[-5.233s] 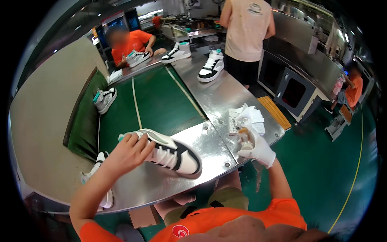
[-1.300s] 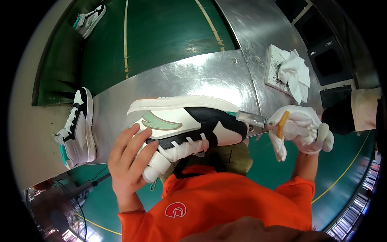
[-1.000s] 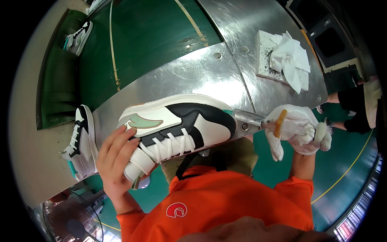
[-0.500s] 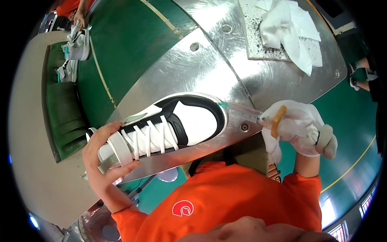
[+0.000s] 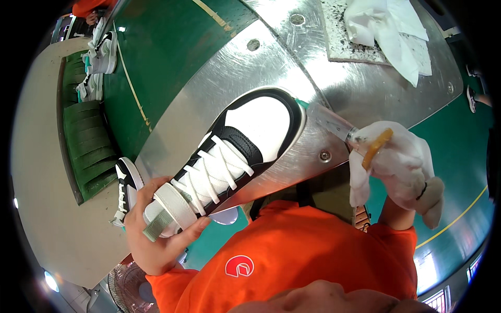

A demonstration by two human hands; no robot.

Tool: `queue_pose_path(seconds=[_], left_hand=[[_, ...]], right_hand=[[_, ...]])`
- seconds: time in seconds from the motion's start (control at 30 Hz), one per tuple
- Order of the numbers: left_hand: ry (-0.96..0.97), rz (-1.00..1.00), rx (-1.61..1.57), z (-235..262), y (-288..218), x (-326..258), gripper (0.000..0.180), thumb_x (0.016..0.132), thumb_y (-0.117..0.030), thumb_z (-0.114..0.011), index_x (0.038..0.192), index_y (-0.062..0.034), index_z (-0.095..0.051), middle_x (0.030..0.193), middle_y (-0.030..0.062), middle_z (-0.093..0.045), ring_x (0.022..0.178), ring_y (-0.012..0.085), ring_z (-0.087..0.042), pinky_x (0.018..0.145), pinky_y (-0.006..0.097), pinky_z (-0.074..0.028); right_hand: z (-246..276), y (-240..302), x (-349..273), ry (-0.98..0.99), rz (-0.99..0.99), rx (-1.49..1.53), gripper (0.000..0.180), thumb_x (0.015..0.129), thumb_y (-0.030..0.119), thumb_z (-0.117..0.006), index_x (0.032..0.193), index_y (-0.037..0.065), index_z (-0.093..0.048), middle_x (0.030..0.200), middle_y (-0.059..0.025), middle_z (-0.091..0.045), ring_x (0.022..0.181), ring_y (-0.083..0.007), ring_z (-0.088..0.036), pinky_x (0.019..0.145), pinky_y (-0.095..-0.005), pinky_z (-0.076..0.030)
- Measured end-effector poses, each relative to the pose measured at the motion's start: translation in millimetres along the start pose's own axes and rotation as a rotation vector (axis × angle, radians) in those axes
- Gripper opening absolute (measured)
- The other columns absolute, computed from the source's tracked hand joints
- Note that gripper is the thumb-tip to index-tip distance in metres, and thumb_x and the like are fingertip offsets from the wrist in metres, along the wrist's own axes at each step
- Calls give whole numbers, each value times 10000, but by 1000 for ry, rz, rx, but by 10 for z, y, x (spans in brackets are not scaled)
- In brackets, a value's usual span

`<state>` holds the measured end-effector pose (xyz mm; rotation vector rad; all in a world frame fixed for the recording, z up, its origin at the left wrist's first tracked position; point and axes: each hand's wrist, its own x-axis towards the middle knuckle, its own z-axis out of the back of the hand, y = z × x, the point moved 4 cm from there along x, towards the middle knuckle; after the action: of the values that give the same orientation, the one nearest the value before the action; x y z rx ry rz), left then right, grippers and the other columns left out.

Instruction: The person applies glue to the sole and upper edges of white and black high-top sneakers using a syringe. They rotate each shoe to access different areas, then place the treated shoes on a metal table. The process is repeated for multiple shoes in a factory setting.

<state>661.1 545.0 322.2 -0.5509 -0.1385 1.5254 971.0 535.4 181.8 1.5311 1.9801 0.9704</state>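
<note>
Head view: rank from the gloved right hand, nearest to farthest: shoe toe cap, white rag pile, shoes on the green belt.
Measured from the right hand, gloved and holding a clear tool:
1. Shoe toe cap: just to its left, at the tool's tip.
2. White rag pile: above it, at the top of the steel table.
3. Shoes on the green belt: far upper left.

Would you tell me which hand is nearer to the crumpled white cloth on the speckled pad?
Right. The gloved right hand is just below the crumpled white cloth; the bare left hand is far off, holding the sneaker's heel.
</note>
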Motion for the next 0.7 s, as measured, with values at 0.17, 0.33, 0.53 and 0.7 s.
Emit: queue_pose_path(seconds=[0.17,0.33,0.53,0.7], left_hand=[[-35,-58,73,-32,-67,-168,715,602,-340,-898,1114,30,-561,900,150,-675,784,248,-700,695,337,-544],[0,-127,198,-44,-98,-133,709,630,-405,-878,1097,25,-561,902,145,-663,754,290,-696,653,364,-542],[42,-153,231,-24,-131,-131,681,661,-405,-856,1085,33,-552,952,152,-647,786,339,-685,653,391,-533],[16,-153,160,-29,-94,-159,674,665,-377,-863,1109,16,-542,937,160,-655,786,346,-683,655,395,-532]], right_hand=[[-89,-48,-71,-41,48,-43,887,596,385,-794,1221,-153,-465,865,-173,-616,665,-218,-590,617,-266,-484],[-176,-114,-128,-78,82,-114,901,578,363,-807,1232,-150,-459,886,-170,-615,689,-213,-590,632,-262,-483],[-347,-172,-180,-70,104,-214,919,556,335,-823,1246,-145,-452,912,-166,-614,716,-206,-590,651,-258,-482],[-498,-214,-234,-41,116,-301,937,537,313,-837,1257,-142,-446,934,-163,-613,739,-201,-590,666,-254,-481]])
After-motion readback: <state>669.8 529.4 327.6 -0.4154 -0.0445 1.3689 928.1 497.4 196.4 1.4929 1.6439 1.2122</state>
